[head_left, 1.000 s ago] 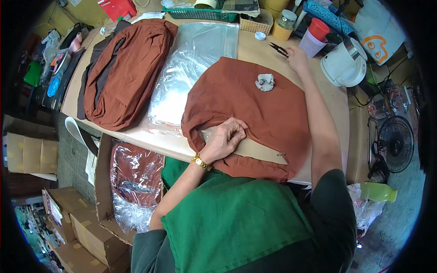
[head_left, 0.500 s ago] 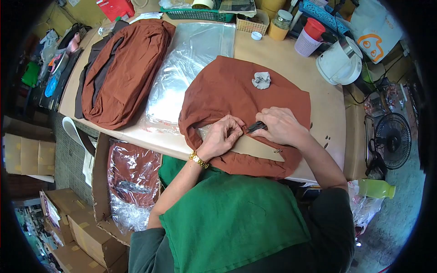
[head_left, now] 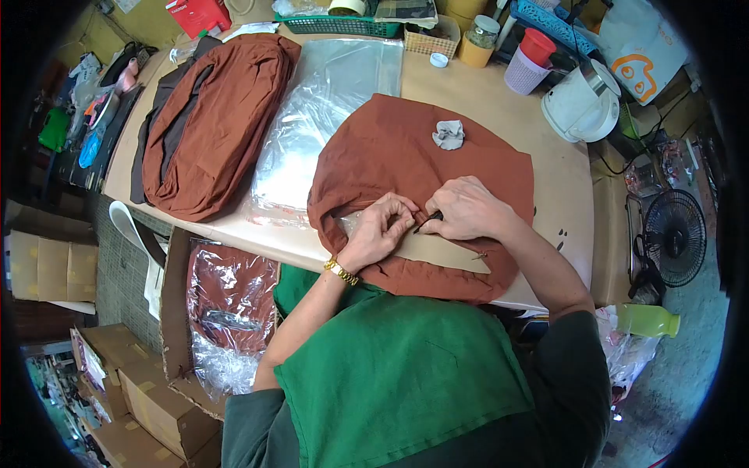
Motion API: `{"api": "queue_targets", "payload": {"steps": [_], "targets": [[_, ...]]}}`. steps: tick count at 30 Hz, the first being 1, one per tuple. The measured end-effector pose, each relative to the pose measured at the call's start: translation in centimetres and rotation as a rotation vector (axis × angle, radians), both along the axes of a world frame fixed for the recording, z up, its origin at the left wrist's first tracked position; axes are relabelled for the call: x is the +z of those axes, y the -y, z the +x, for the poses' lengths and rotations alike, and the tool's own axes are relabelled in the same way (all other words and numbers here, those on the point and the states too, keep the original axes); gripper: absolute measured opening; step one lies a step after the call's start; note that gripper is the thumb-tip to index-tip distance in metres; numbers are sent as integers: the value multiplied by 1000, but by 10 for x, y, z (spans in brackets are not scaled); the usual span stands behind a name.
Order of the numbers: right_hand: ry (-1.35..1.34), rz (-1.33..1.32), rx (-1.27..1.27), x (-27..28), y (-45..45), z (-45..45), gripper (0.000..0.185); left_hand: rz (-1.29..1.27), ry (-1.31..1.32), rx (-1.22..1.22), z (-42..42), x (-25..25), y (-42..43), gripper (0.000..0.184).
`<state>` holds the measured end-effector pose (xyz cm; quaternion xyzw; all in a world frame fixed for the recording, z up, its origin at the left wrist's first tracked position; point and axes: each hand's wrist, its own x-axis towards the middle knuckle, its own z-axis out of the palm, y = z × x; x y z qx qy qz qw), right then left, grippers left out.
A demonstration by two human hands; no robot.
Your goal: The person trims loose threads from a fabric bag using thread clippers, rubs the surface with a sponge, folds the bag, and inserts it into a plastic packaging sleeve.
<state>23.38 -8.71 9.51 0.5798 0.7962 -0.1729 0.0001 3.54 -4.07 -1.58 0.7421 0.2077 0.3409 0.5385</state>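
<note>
A rust-brown fabric bag [head_left: 390, 148] lies on the table in front of me, its opening edge turned toward me. My left hand [head_left: 384, 228], with a gold watch at the wrist, pinches the fabric at that edge. Close beside it, my right hand [head_left: 466, 209] is closed around small black thread snips [head_left: 431, 220], mostly hidden by the fingers; their tip points at the edge near my left fingertips. A small metal zipper pull [head_left: 480, 256] shows on the edge below my right hand. A crumpled grey scrap [head_left: 449, 134] rests on the bag.
Another rust-brown backpack [head_left: 222, 125] lies at the left, beside clear plastic bags [head_left: 335, 101]. Baskets [head_left: 433, 37], a jar [head_left: 484, 33] and a white kettle [head_left: 581, 105] stand along the back and right. Below left, an open carton [head_left: 175, 312] holds a plastic-wrapped item.
My right hand has shifted slightly left and turned, so less of the black snips shows. The left hand stays pinched on the bag's edge.
</note>
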Motion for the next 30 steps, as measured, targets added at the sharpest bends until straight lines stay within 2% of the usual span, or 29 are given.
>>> {"api": "queue_targets", "payload": {"steps": [2, 4, 5, 6, 7, 8, 9, 11, 12, 13, 14, 15, 17, 18, 19, 21, 24, 27, 29, 30], "targets": [[-107, -136, -28, 6, -9, 9, 32, 1, 60, 3, -7, 5, -1, 12], [-303, -85, -238, 15, -27, 34, 28, -472, -101, -162, -28, 32, 9, 20], [-501, 241, -287, -1, -38, 53, 28, -233, -251, -216, -37, 44, 16, 24], [-527, 235, -501, -4, -53, 72, 28, -61, -306, -257, -45, 55, 22, 24], [-407, 232, -603, -4, -69, 91, 31, 107, -358, -297, -53, 65, 28, 23], [-288, 228, -702, -5, -83, 107, 35, 102, -360, -296, -61, 69, 31, 23], [-291, 227, -701, -15, -97, 123, 35, 124, -405, -304, -69, 74, 33, 22], [-94, 287, -684, -42, -117, 143, 33, 152, -454, -309, -73, 80, 32, 21], [-96, 288, -683, -39, -114, 136, 33, 236, -438, -188, -71, 83, 29, 19], [48, 530, -615, -32, -106, 121, 33, 319, -419, -68, -69, 86, 25, 19], [195, 766, -536, -25, -98, 105, 34, 380, -575, 16, -66, 91, 23, 34], [195, 766, -535, -15, -91, 89, 34, 379, -575, 17, -59, 87, 17, 34], [-272, 286, -492, -2, -71, 55, 34, 705, -438, 134, -43, 69, 9, 45], [-209, 330, -423, -11, -59, 40, 33, 739, -528, 95, -37, 60, 9, 52], [-143, 374, -353, -27, -50, 28, 34, 742, -522, 91, -36, 52, 8, 52], [-89, 454, -381, -68, -43, 25, 34, 862, -785, 14, -40, 38, 15, 54], [-125, 762, -276, -124, -44, 52, 32, 794, -783, -53, -61, 38, 25, 54], [-284, 587, -317, -113, -52, 69, 24, 787, -752, -46, -66, 42, 32, 46], [-246, 652, -291, -87, -54, 61, 17, 641, -894, -152, -55, 44, 22, 37], [-450, 468, -394, -57, -47, 41, 17, 639, -896, -144, -47, 45, 16, 37]]}}
